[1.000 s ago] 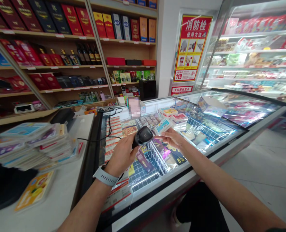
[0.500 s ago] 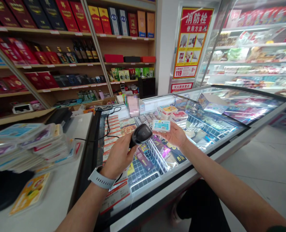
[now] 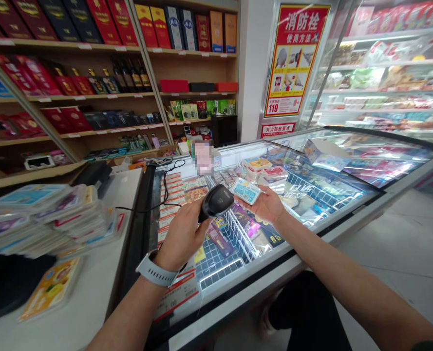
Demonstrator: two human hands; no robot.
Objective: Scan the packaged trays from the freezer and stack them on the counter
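Observation:
My left hand [image 3: 183,231] is closed round the handle of a black barcode scanner [image 3: 218,201], its head turned toward my right hand. In my right hand [image 3: 269,207] lies a small flat plastic pack [image 3: 245,190] with a light blue label and a barcode on its upper face. Fingers and thumb grip the pack at its right side and from below. Scanner head and pack are close together, above the glass top of a chest freezer [image 3: 209,312]. The scanner's grip is mostly hidden by my left hand.
Stacks of similar flat packs [image 3: 73,209] stand on the counter [image 3: 88,292] at left, with a yellow-orange pack [image 3: 51,287] in front. More packs [image 3: 258,164] and an open carton [image 3: 326,155] rest on the freezer glass. A black cable [image 3: 128,210] crosses the freezer's left edge.
My right hand has tilted the blue-labelled pack, so its right end now points lower. The scanner stays beside it, almost unmoved. The whole view has shifted slightly.

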